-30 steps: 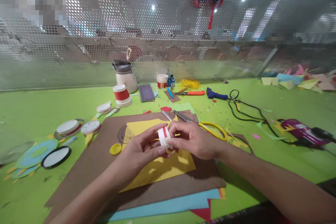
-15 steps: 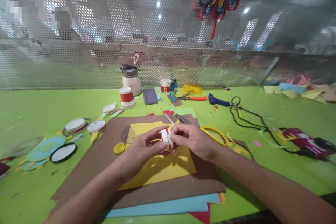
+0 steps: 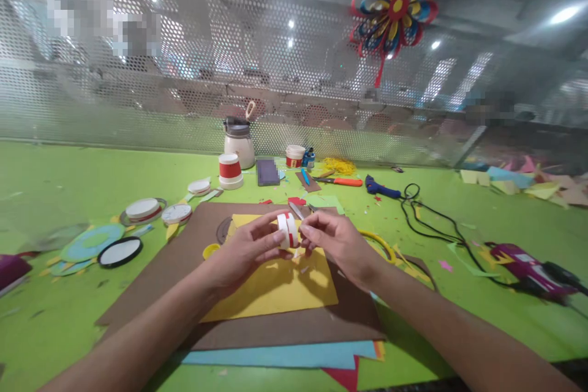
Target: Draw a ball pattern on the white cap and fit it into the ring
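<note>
Perforated metal sheeting (image 3: 138, 116) closes off the far side of a bright green table (image 3: 55, 190), and a paper pinwheel (image 3: 395, 3) of red, blue and yellow loops hangs against it. Over the middle of the table a small white ring with a red band (image 3: 287, 230) is held clear of the surface, pinched between both hands, probably so that it can be turned and worked on from either side. The left hand (image 3: 243, 251) is closed on it with thumb and fingertips pressed to its near face and left rim, and the right hand (image 3: 337, 242) is closed on its right rim with the fingertips drawn together; neither hand is spread open. The ring looks stiff and smooth, like a short slice of rolled card or tape. Directly beneath the fingers a matte yellow sheet (image 3: 275, 285) lies on a larger brown board (image 3: 294, 324), which is stacked over a blue sheet (image 3: 285, 355), apparently as a work mat. Beyond the right fingertips, scissors with yellow loops (image 3: 374, 239) are partly hidden by the hand. Left of the left fingers lie a small yellow cap (image 3: 211, 250), flat round lids (image 3: 143, 209) and a black-rimmed disc (image 3: 120, 252). Farther off stands a white cup with a red band (image 3: 229, 170), and well right of the right hand a purple glue gun (image 3: 523, 263) trails a black cord (image 3: 436, 220).
</note>
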`<state>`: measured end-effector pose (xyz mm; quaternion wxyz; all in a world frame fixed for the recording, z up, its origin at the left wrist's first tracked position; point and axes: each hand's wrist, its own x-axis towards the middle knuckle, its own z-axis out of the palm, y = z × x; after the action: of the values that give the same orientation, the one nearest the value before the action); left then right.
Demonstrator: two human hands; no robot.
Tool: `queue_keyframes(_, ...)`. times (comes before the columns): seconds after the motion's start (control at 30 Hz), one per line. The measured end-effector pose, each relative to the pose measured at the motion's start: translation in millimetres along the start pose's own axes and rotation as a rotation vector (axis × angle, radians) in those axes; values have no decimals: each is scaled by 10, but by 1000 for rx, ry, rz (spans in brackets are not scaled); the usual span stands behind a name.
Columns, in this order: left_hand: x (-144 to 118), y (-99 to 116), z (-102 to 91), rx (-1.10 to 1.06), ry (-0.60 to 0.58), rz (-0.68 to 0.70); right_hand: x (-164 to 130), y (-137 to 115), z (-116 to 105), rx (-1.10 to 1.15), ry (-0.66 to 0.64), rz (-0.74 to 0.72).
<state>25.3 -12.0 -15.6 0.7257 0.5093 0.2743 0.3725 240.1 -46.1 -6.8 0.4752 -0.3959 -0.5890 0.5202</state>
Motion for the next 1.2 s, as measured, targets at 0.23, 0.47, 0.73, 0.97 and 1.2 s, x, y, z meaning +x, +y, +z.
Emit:
queue_keyframes(0.23, 4, 39, -67, -80, 89, 109, 38, -31, -137, -405, 60, -152)
queue_keyframes(0.47, -15, 116, -126, -120, 113, 204, 120, -129, -375, -797, -101, -64)
queue_keyframes(0.73, -16, 202, -163, -132, 121, 185, -113, -318, -1045, -1202, -178, 208)
queue_keyframes(0.97, -24, 229, -128, -151, 58, 140, -564, -190, -1290, -1318, -163, 399)
queue_keyframes(1.2, -175, 296, 13, -212, -61, 241, -424, 19, -987, -1344, -178, 394)
